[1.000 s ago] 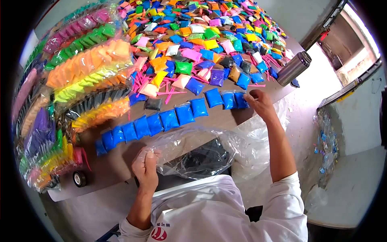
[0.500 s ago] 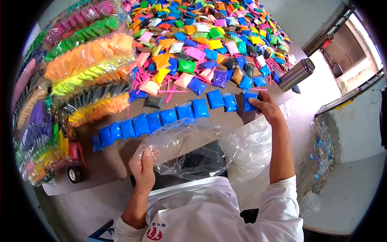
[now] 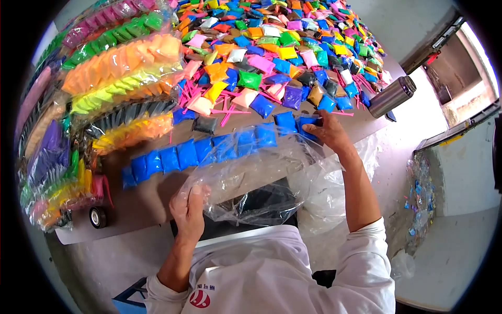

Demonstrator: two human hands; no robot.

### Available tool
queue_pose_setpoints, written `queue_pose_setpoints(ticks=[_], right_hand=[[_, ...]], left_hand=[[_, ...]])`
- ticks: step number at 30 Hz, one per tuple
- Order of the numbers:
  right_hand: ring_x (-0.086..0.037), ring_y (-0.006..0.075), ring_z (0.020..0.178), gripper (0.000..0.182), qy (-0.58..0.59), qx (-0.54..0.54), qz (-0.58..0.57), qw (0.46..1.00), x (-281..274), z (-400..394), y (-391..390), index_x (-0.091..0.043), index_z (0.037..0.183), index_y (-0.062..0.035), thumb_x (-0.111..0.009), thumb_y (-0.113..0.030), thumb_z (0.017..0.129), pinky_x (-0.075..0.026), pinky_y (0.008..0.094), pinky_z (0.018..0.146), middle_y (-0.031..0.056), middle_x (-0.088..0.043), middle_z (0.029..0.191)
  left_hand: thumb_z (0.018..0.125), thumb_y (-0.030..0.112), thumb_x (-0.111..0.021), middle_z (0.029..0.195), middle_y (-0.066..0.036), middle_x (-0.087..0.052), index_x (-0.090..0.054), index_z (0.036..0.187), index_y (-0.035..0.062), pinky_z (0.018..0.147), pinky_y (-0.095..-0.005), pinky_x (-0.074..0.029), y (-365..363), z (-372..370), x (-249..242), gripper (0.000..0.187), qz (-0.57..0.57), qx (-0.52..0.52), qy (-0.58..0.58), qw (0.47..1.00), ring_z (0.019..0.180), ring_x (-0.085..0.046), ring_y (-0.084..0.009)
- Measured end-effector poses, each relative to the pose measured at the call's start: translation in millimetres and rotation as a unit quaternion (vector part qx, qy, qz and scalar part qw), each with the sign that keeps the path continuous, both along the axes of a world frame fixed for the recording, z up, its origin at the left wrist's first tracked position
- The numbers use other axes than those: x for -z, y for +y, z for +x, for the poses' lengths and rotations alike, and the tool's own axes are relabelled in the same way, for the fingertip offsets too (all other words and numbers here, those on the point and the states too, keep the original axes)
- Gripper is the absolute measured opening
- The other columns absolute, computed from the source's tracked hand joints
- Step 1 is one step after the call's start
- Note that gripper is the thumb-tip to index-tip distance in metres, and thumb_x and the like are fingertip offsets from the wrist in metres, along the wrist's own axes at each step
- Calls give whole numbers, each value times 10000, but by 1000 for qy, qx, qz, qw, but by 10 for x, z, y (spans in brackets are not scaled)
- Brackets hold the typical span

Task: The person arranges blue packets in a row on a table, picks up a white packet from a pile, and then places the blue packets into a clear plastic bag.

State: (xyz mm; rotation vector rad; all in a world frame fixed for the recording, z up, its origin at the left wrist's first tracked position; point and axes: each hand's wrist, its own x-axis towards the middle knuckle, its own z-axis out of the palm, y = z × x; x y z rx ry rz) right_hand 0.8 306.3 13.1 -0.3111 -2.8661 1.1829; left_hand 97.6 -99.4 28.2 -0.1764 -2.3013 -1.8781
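Observation:
My left hand is closed on the gathered edge of a clear plastic bag, which spreads wide over the table's near edge. With thumb and fingers, my right hand grips a small blue packet at the right end of a row. The other blue packets in this row lie side by side and overlapping, running down to the left. The bag's upper film covers part of several of them and reaches close to my right wrist.
A large heap of small multicoloured packets covers the back of the table, with pink plastic sticks at its front. Filled bags of packets are stacked at left. A steel flask stands at right. A small wheel lies front left.
My right hand has moved left with the end blue packet, closing the gaps at that end of the row. The bag's film has shifted up over the packets. My left hand keeps its hold.

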Motion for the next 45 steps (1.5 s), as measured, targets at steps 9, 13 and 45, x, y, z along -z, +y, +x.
queue_pose_setpoints(ticks=[9,13,45], right_hand=[[-662,239,944,663,-57,-12,-65,996,-195,135,-159,-582,1208,105,-857,-339,799,-532,364,830,178,-683,1063],[-634,157,828,514,-8,95,-203,975,-297,312,-223,-645,1132,31,-833,-315,801,-510,302,714,86,-673,954],[-659,467,735,527,69,-206,-39,975,-462,847,-2151,-528,1247,14,-741,-315,895,-516,520,632,254,-669,827]], left_hand=[[1016,166,-538,833,-35,-677,-700,978,-21,643,-265,-464,29,35,-44,251,24,8,-28,999,715,-567,-93],[1017,172,-553,844,-36,-679,-701,984,-24,647,-263,-467,1,48,-5,247,29,7,-23,999,728,-576,-93],[1034,306,-524,931,-87,-629,-659,931,-4,728,-294,-448,-225,14,182,353,86,74,-5,994,853,-571,-130]])
